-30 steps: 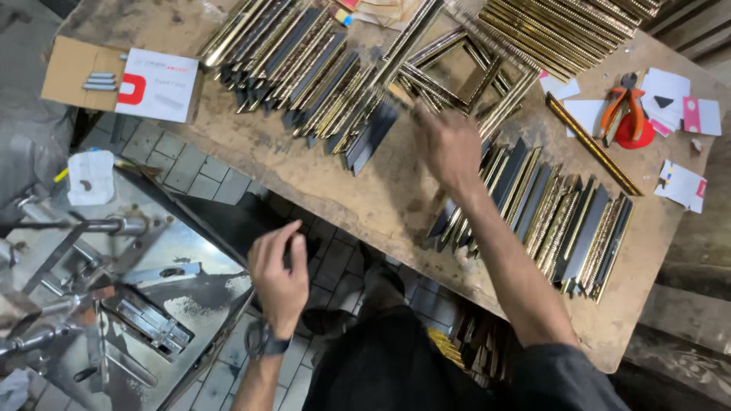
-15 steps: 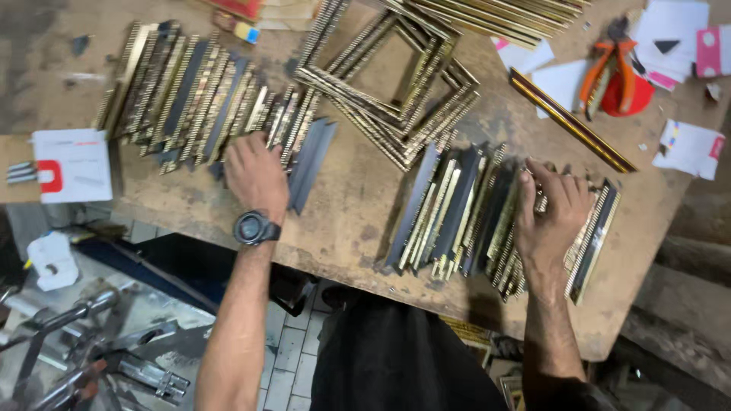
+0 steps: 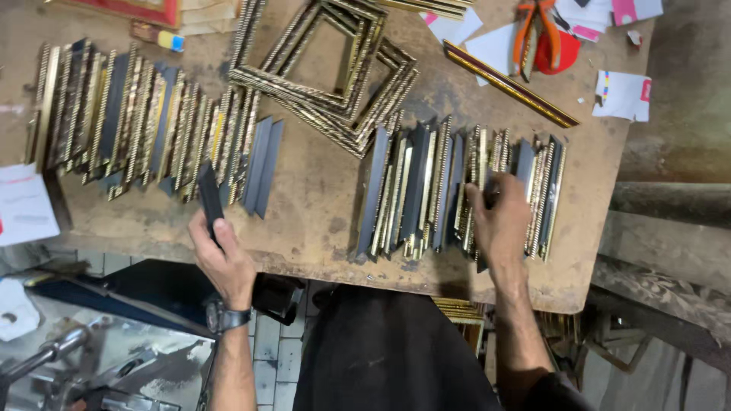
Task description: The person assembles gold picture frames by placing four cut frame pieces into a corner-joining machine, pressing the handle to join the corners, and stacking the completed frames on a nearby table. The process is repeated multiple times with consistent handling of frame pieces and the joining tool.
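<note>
My left hand (image 3: 219, 255), with a dark watch on its wrist, grips one short dark frame moulding piece (image 3: 209, 196) and holds it just off the near end of the left row of gold-and-black moulding pieces (image 3: 137, 125). My right hand (image 3: 502, 224) lies on the right row of moulding pieces (image 3: 426, 190), fingers curled around one or two of them near the row's right end. Between the rows, farther back, lie stacked assembled gold frames (image 3: 327, 72).
A worn wooden bench (image 3: 320, 198) carries everything. Orange pliers (image 3: 537, 30) on a red object, paper scraps (image 3: 624, 95) and a long thin moulding strip (image 3: 510, 84) sit at the back right. White paper (image 3: 23, 205) lies far left. A metal machine (image 3: 84, 358) stands below left.
The view shifted right and nearer. My left hand has pulled back from the left row with one dark piece in it. My right hand stays on the right row, slightly shifted.
</note>
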